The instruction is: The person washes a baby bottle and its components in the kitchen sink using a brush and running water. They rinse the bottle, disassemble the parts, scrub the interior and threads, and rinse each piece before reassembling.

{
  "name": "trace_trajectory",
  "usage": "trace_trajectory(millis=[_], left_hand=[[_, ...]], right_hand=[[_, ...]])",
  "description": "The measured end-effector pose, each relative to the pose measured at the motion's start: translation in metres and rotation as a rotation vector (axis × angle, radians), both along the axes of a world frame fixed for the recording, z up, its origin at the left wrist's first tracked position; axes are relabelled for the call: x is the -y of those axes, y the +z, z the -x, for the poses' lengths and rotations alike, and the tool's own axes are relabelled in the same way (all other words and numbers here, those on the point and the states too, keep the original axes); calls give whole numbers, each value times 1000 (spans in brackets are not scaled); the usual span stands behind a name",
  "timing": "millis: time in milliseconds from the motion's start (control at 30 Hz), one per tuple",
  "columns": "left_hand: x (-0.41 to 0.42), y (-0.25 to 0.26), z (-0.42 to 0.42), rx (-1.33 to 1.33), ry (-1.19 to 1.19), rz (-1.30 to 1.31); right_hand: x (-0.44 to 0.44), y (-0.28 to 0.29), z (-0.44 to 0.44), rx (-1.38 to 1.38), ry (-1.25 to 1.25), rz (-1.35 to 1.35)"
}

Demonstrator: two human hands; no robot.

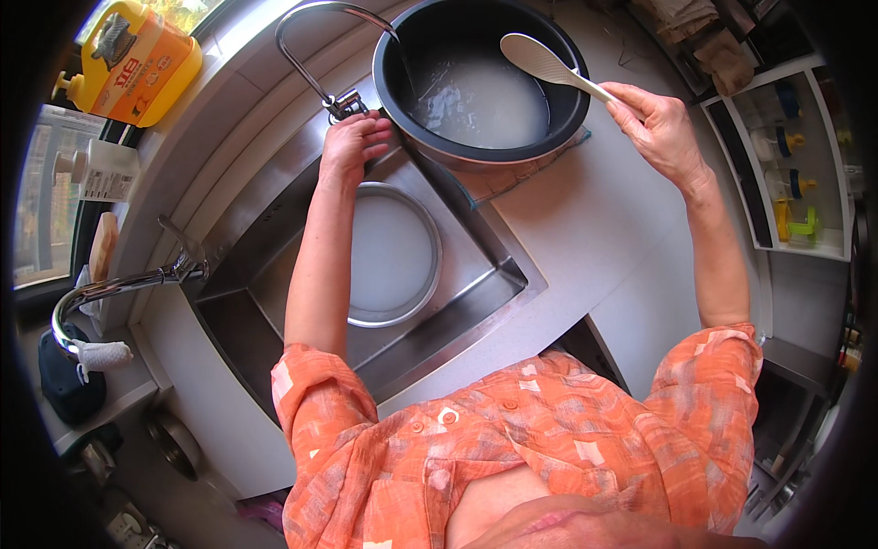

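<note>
My left hand (353, 143) is at the base of a slim chrome gooseneck tap (343, 104), fingers slightly apart; whether they grip its lever is hidden. From the spout a thin stream of water falls into a dark-lined inner cooking pot (480, 152), which holds cloudy water (480, 103) with a pale layer beneath. A white rice paddle (538, 60) is held by its handle in my right hand (651, 130), its blade over the pot's right rim. Below my left hand, a round metal basin (394, 254) of milky water stands in the steel sink (459, 302).
The pot rests on a cloth (507, 178) on the pale countertop (610, 226). A second chrome faucet (116, 288) arches at the left. On the windowsill stand a yellow detergent jug (140, 65) and a white bottle (110, 171). A white rack (789, 158) holds bottles at the right.
</note>
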State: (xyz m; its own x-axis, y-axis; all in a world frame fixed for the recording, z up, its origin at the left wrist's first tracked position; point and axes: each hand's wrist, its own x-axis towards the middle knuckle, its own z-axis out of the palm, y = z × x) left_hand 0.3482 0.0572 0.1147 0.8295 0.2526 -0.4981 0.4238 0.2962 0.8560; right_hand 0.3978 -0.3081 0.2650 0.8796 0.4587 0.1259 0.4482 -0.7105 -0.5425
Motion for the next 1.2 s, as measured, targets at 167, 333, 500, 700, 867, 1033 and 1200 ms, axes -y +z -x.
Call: trace_trajectory(millis=[167,333,500,700,867,1033,1200], left_hand=[[-4,14,-6,35,14,16],[-12,19,-26,123,113,72],[-14,16,-32,146,172,58],[-4,26,7,162,60,-15],[-5,22,86,120,-57,-95],[-10,22,180,105,-33,-148],[-3,22,255,69,56,-188]], right_hand=[[0,-2,2,-22,-8,-19],[-7,1,4,30,17,-72],[-19,19,11,103,-4,-200],[-41,8,21,319,-27,-270],[-40,6,35,242,12,-92],[-48,50,73,305,-25,-297],[-84,31,142,207,224,-726]])
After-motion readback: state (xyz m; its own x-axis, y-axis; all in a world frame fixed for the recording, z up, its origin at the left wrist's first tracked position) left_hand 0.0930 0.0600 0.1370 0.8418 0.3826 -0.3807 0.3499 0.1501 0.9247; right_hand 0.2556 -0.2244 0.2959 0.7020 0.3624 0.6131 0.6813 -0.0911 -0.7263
